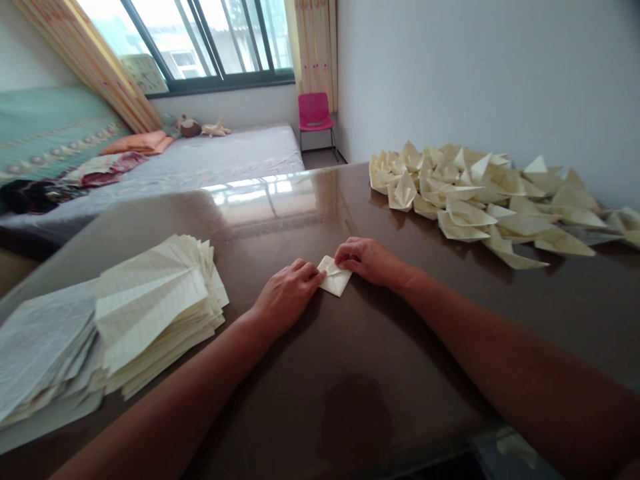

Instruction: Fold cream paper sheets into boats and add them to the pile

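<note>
Both arms stretch forward, left hand [285, 293] and right hand [369, 260] palms down, fingertips nearly meeting.

Matt cream paper piece [334, 277] on glossy brown tabletop [320, 373].

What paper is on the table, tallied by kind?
Folded paper piece, under left hand and right hand: 1
Stack of creased paper sheets: 1
Pile of folded paper shapes: 1, pieces overlap too much to count singly
Total: 3 paper lots on the table
</note>
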Available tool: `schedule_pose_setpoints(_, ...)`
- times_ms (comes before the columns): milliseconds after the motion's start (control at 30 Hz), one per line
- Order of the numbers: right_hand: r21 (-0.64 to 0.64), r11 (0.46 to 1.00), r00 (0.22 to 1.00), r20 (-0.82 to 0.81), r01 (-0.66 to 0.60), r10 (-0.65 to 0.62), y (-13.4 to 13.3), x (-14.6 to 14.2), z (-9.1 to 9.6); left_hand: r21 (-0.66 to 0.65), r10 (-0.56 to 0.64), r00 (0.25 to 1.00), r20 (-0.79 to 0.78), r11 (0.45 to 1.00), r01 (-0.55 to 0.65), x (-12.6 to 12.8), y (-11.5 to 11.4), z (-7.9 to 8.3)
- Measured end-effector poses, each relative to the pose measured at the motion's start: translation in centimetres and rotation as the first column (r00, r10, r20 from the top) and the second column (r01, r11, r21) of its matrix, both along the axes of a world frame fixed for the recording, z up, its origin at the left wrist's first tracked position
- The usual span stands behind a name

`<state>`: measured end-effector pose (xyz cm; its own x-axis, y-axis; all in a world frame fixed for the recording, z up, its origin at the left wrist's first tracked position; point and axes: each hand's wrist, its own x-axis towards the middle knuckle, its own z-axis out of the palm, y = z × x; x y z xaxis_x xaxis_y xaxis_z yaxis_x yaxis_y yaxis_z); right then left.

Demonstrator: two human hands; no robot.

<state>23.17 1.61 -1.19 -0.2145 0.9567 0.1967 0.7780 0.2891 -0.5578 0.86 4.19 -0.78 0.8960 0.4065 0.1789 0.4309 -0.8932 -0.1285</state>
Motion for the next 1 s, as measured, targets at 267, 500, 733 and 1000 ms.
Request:
schedule_pose_setpoints(267,-0.108,0.993,0.999,0.005,-0.049,0.05,-0.2,1.3,1.0,0.108,0.049,0.997,-0.064,0.993,-0.042,-0.1,-0.7,0.4)
schedule_pose_setpoints(500,-0.174,0.966,0.967,0.202,0.192,-0.156,0.1,1.5,1.0,0.078,0.073,0.995,-0.071,0.995,-0.068,0.0,-0.8,0.6)
schedule_pose_setpoints(733,-0.136,0.969,0.961,0.218,0.204,-0.172,-0.5,0.4,1.1,0.034,0.017,1.0,0.012,0.999,-0.017,-0.2,-0.3,0.1)
schedule_pose_setpoints(1000,-0.172,0.958,0.936,0.31,0.229,-0.167,-0.9,-0.9,1.4,-0.092,-0.04,0.982,0.184,0.994,0.058,-0.5,-0.4,-0.2)
